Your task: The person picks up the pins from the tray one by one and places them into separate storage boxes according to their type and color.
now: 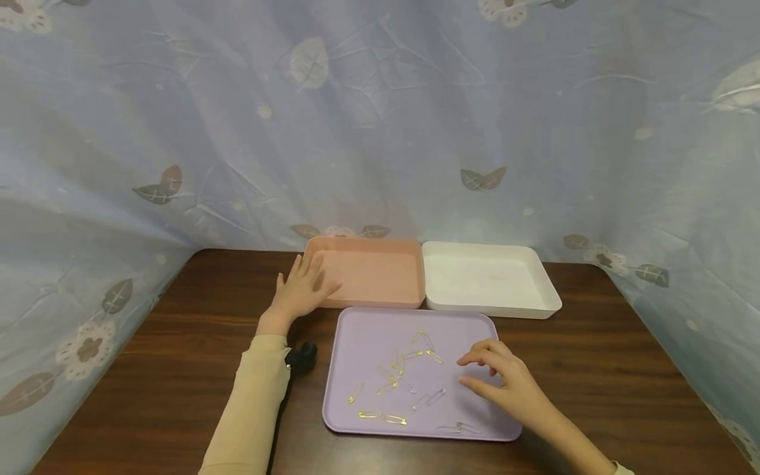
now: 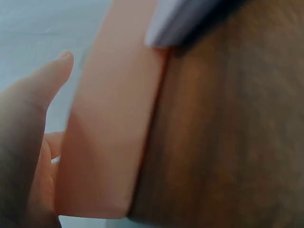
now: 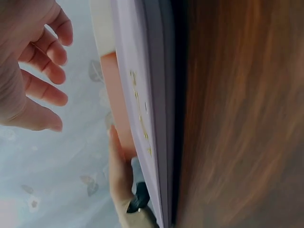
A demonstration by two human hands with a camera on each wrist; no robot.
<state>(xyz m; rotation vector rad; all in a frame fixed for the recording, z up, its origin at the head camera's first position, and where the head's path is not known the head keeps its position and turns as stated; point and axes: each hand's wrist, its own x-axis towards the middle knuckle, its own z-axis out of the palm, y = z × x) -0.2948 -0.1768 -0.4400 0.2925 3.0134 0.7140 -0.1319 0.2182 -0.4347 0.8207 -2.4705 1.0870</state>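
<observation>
A lilac tray (image 1: 362, 330) lies at the front of the wooden table with several gold and clear paper clips (image 1: 396, 369) scattered on it. My right hand (image 1: 495, 379) hovers over the tray's right side, fingers loosely curled, holding nothing; the right wrist view shows those fingers (image 3: 45, 61) apart from the lilac tray (image 3: 142, 95). My left hand (image 1: 303, 287) lies flat with straight fingers against the left edge of a pink tray (image 1: 368, 270). The left wrist view shows the thumb (image 2: 42, 85) beside the pink tray (image 2: 114, 123).
A white tray (image 1: 489, 280) stands to the right of the pink one. A small black device (image 1: 303, 355) sits at my left wrist. A blue leaf-patterned cloth (image 1: 380, 119) closes off the back and both sides of the table (image 1: 178, 369).
</observation>
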